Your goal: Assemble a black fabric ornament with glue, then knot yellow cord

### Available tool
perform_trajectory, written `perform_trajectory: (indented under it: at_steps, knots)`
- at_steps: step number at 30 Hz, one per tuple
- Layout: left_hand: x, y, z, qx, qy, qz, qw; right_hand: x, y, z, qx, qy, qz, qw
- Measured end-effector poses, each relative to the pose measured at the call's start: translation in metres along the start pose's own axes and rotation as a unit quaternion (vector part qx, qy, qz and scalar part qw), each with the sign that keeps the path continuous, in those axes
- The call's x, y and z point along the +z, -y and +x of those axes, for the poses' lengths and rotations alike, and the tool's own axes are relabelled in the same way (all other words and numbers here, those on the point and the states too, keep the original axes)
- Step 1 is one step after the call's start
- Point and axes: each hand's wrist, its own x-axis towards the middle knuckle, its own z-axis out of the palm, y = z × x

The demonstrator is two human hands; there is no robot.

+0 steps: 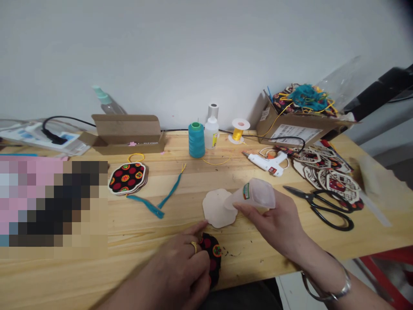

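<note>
Cream scalloped disc (219,208), perhaps card or felt, lies flat on the pale pine tabletop (155,232), and from my remote seat behind the head camera it draws most of my attention. The right hand (271,215) is closed around a translucent plastic squeeze bottle (254,194), its small green-and-red label facing up. The bottle tilts with its narrow end over the disc's right side; I cannot tell whether the tip touches. A silver bangle (325,284) circles that wrist.

The left hand (179,262), with a gold ring (194,246), is curled over a round black floral fabric piece (213,258) near the table's front edge. Its extended index finger reaches the disc's lower edge. Were I steering, I would keep that fingertip pinning the disc and hold the bottle at a low, even tilt, as that angle offers better control of the tip.

Farther off lie a stack of black floral rounds with white borders (127,178), a teal cord (146,206), a white hot-glue gun (264,163), and black-handled steel scissors (322,211) beside a heap of printed scalloped pieces (327,178).
</note>
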Motion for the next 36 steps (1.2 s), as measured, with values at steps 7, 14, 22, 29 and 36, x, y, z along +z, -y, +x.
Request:
perform_trajectory:
  at_steps: [7, 14, 22, 29, 36]
  knots:
    - [0.000, -0.001, 0.001, 0.004, -0.004, 0.004, 1.000, 0.009, 0.007, -0.005, -0.011, 0.021, -0.005, 1.000]
    - [-0.001, 0.001, 0.000, -0.007, 0.032, 0.017, 0.999, 0.007, 0.003, -0.002, 0.013, 0.036, 0.025, 0.999]
    - [-0.004, -0.004, 0.003, -0.006, 0.012, 0.035, 0.999, -0.023, -0.005, -0.004, -0.016, -0.068, 0.021, 0.997]
    - [0.004, 0.005, 0.002, 0.008, -0.045, 0.031, 0.998, -0.028, 0.005, 0.005, 0.002, -0.109, 0.241, 0.964]
    - [0.032, 0.028, -0.001, 0.057, -0.127, 0.005, 0.990, -0.044, 0.008, 0.009, 0.051, 0.025, 0.415, 0.908]
